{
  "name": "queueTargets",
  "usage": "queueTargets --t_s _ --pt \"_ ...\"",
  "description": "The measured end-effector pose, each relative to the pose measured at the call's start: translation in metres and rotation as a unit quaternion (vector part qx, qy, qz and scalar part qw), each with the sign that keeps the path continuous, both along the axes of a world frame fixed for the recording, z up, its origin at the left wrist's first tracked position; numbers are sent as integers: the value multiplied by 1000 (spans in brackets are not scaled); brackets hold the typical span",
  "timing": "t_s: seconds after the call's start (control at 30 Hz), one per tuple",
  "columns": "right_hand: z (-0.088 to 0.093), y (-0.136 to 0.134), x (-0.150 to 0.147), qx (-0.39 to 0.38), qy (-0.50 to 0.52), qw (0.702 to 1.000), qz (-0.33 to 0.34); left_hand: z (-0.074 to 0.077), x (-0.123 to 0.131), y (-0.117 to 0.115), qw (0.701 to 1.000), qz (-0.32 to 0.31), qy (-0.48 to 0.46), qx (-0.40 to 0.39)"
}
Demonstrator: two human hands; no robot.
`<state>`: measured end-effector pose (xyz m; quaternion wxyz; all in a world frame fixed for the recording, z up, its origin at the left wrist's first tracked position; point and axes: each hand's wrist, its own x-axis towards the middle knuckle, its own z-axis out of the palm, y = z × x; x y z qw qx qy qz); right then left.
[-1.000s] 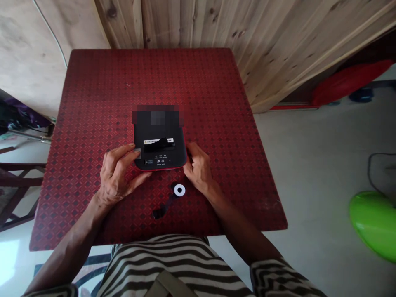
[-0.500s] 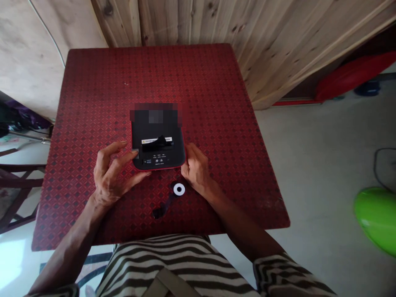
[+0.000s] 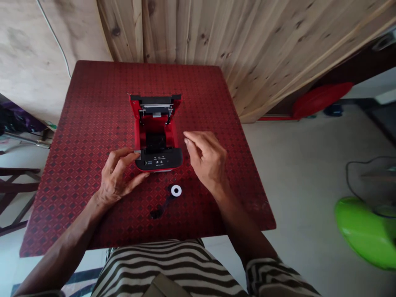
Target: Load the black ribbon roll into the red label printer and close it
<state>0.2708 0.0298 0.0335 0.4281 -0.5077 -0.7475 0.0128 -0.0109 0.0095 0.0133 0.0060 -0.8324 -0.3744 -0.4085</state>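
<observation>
A small black and red printer (image 3: 159, 161) stands on the table with its lid (image 3: 156, 100) raised, showing a red inner bay and a dark hollow. My left hand (image 3: 116, 175) grips its front left corner, fingers on the top edge and thumb at the front face. Clear of the printer's right side, my right hand (image 3: 208, 161) hovers empty, fingers loosely bent and the thumb slightly apart from the index finger. Between me and the printer lies a small white roll (image 3: 180, 191) with a dark centre, and a dark strip (image 3: 156, 213) trails from it.
The red patterned table (image 3: 102, 95) backs onto a wooden plank wall (image 3: 198, 33). To the right, a green rounded object (image 3: 361, 233) and a cable are on the floor. A dark wooden chair (image 3: 15, 185) stands at the left.
The printer's lid has swung up and back, uncovering the inside. My right hand has left the printer's right side and moved up and rightward. My left hand stays at the corner.
</observation>
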Motion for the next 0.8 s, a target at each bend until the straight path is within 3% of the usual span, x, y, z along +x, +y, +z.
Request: queueTargets --t_s 0.1,0.17,0.3,0.47,0.6,0.8 --pt "28 25 -16 -42 -105 989 100 -3 0 -1 1000 3 5 -4" --pt "36 43 -32 -98 -191 966 146 -6 0 -1 1000 5 14 -15" --pt "39 69 -61 -184 -319 916 156 -12 -1 0 998 1 32 -45" --pt "41 79 -70 -206 -364 892 171 -14 -3 -1 998 2 29 -58" --pt "46 76 -63 -211 -329 902 182 -14 -3 -1 998 0 28 -54" --pt "66 42 -45 -157 -217 956 120 -13 -1 -1 999 0 21 -49"
